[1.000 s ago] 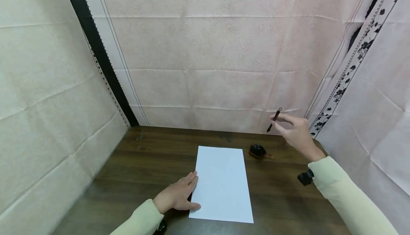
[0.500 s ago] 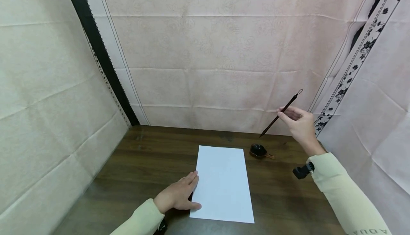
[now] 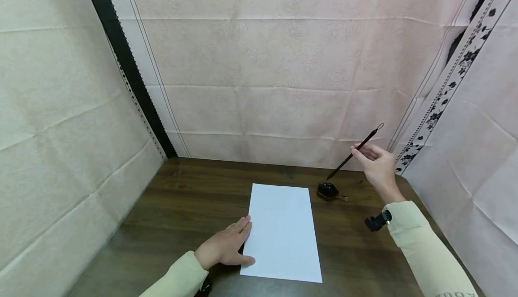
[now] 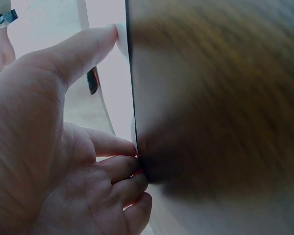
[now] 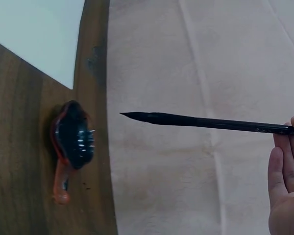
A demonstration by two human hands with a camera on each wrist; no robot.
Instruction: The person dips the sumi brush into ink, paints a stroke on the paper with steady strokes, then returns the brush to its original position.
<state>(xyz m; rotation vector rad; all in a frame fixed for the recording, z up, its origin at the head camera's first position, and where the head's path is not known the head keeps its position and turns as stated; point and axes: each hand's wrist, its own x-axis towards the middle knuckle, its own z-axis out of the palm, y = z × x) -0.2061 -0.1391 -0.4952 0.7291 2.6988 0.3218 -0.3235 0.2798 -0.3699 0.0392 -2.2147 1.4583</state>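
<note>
My right hand [image 3: 378,164] pinches a calligraphy brush [image 3: 356,152] between thumb and fingers. The brush slants down to the left, its dark pointed tip just above a small ink dish [image 3: 328,191]. In the right wrist view the brush [image 5: 206,122] has a black tapered head, and the ink dish [image 5: 74,137] is dark inside with a reddish-brown handle. A white sheet of paper [image 3: 283,234] lies on the table, left of the dish. My left hand [image 3: 226,245] rests with spread, straight fingers on the paper's left edge, thumb near its lower corner.
The brown wooden table [image 3: 182,207] ends at a pale cloth backdrop [image 3: 263,108]. Cloth panels stand along the left and right sides. A black wrist camera [image 3: 378,221] sits under the right sleeve.
The right hand has swung the brush from nearly upright to a longer slant and lowered its tip toward the ink dish. The left hand stays on the paper.
</note>
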